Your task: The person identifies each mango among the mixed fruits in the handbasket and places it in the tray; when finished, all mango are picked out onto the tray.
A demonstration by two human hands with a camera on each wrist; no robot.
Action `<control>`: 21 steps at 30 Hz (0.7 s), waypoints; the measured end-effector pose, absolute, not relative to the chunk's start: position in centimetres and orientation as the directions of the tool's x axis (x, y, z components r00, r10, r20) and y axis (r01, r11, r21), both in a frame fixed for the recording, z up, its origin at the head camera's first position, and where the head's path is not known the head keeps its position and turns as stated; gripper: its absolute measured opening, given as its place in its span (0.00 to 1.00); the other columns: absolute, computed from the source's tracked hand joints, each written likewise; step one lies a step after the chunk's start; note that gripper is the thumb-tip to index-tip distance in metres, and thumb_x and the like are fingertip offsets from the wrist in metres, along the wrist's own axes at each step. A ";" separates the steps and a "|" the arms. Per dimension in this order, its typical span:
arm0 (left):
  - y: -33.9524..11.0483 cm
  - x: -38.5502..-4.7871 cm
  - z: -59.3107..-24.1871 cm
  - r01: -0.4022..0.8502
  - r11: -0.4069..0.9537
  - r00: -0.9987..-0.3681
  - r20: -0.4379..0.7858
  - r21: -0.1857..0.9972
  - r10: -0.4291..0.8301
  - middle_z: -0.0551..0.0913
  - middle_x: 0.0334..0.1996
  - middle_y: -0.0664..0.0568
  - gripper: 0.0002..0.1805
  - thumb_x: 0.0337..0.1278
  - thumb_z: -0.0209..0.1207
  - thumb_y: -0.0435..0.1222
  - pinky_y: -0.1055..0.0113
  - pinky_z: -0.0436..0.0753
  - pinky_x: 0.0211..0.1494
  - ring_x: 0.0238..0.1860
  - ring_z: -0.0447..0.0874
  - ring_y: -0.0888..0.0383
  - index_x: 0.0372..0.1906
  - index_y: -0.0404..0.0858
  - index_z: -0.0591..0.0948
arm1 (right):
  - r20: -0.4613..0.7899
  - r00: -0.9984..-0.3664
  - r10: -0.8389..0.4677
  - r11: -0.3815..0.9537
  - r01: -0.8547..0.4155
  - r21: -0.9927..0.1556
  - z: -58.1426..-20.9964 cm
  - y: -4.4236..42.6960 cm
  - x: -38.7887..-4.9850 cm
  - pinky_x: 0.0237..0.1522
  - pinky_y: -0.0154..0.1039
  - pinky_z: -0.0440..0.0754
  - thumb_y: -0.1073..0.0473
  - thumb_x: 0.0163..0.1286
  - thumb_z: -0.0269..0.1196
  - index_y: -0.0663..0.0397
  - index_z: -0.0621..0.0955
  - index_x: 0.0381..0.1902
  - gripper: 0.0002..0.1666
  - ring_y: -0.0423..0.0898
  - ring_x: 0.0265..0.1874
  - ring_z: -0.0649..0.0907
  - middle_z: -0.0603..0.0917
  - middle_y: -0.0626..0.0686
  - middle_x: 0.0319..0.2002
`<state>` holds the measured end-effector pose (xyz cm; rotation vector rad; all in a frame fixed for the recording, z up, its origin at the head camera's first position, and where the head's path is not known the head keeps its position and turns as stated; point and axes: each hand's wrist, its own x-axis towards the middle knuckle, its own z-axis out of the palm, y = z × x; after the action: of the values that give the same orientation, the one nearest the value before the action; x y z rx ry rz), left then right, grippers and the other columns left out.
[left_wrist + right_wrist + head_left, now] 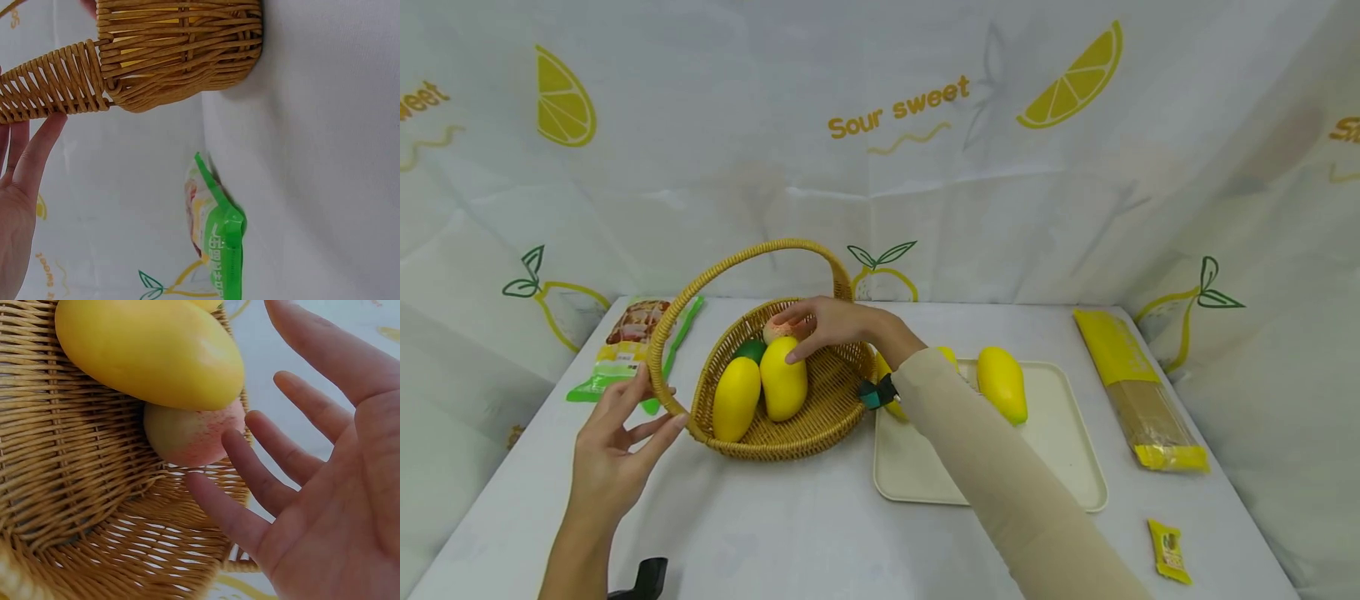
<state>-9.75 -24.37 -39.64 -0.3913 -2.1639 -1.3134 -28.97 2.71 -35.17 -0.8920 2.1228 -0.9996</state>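
A wicker basket [820, 429] with a tall arched handle stands on the table. My left hand [613, 446] holds the base of that handle between thumb and fingers; the left wrist view shows fingertips [53, 128] against the woven handle [56, 81]. Inside the basket lie two yellow mangoes, one at the left [737, 400] and one nearer the middle [784, 387], with a green fruit [749, 351] and a pink-speckled peach [194, 434] behind. Over the fruit, my right hand [831, 323] has its fingers spread and loosely bent. The right wrist view shows nothing held in it.
Right of the basket, a cream tray [925, 483] bears more mangoes [1002, 385], partly behind the right sleeve. A green-edged food bag [632, 342] lies at the back left. A yellow noodle-like packet [1142, 392] and a small yellow sachet [1168, 550] lie at the right.
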 end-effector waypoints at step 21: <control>-24.2 -9.7 -39.6 0.512 0.476 -0.797 0.602 0.715 -0.046 0.75 0.53 0.69 0.50 0.43 0.65 0.09 0.84 0.85 0.50 0.54 0.77 0.69 0.75 0.33 0.64 | -0.190 -0.633 -0.750 0.476 -0.318 -0.820 -37.2 1.3 -29.1 0.62 0.33 0.80 0.55 0.62 0.76 0.51 0.77 0.68 0.37 0.46 0.58 0.78 0.79 0.50 0.66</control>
<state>-9.69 -24.25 -39.56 -0.3844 -2.1697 -1.3144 -29.08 1.29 -37.22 -0.8826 2.1877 -1.0556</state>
